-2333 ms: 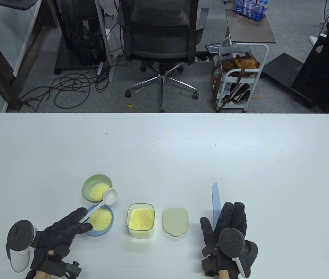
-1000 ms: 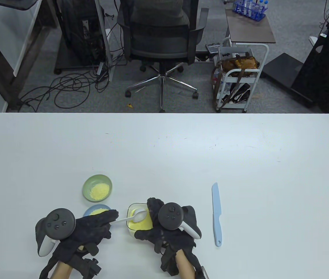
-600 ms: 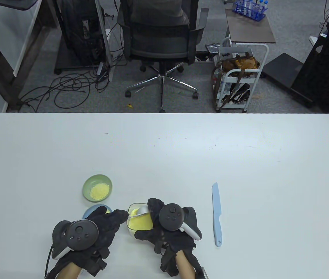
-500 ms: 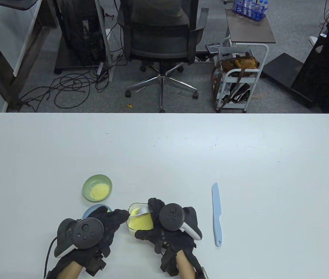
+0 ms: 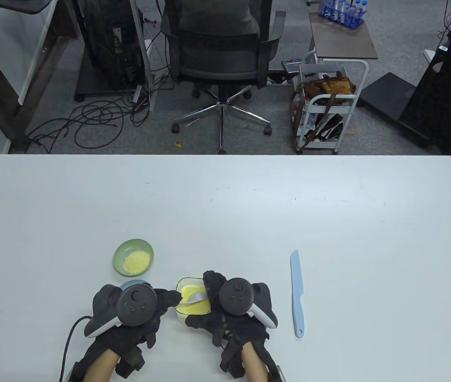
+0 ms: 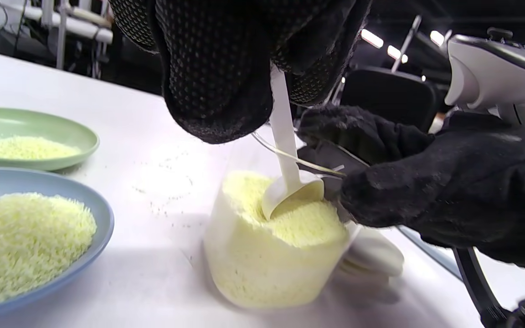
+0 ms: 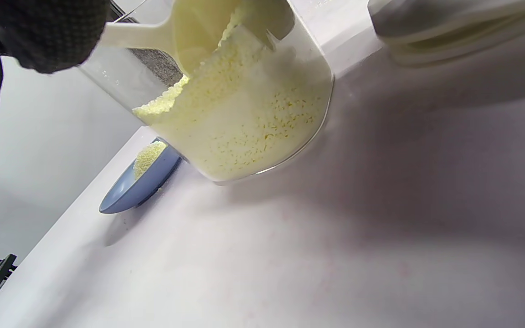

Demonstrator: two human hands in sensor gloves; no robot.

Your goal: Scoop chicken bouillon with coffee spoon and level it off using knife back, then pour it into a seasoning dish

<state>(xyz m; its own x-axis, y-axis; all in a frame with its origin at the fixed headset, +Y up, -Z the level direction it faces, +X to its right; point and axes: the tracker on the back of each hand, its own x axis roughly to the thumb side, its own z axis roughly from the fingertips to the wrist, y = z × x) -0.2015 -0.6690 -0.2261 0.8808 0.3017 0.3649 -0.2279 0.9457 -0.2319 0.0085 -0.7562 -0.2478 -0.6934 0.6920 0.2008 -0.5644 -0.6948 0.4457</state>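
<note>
In the table view, the left hand (image 5: 129, 314) in its black sensor glove is pinching the handle of a small white plastic coffee spoon (image 5: 194, 298), whose bowl is dipping into the yellow chicken bouillon granules (image 5: 193, 296) inside a clear, round-cornered plastic container (image 5: 180, 314). The right hand (image 5: 233, 314) is curling round the container's right side, fingers and thumb wrapping its wall. A green seasoning dish (image 5: 133, 257) holding some granules is sitting behind the left hand, and a blue seasoning dish (image 5: 131, 284) is peeking out just beyond the tracker. A pale blue plastic knife (image 5: 297, 293) is lying flat on the white table (image 5: 249, 207), well apart to the right.

In the left wrist view, the gloved fingers (image 6: 217, 86) are gripping the spoon's handle — its bowl (image 6: 292, 193) is sinking edge-first into the granules. Both dishes are lying at the left, heaped with granules.

In the right wrist view, the container (image 7: 244, 105) is tilting, the granules banking toward one side — the spoon (image 7: 171, 36) is entering from above. A beige lid (image 7: 449, 32) is lying beside the container.
</note>
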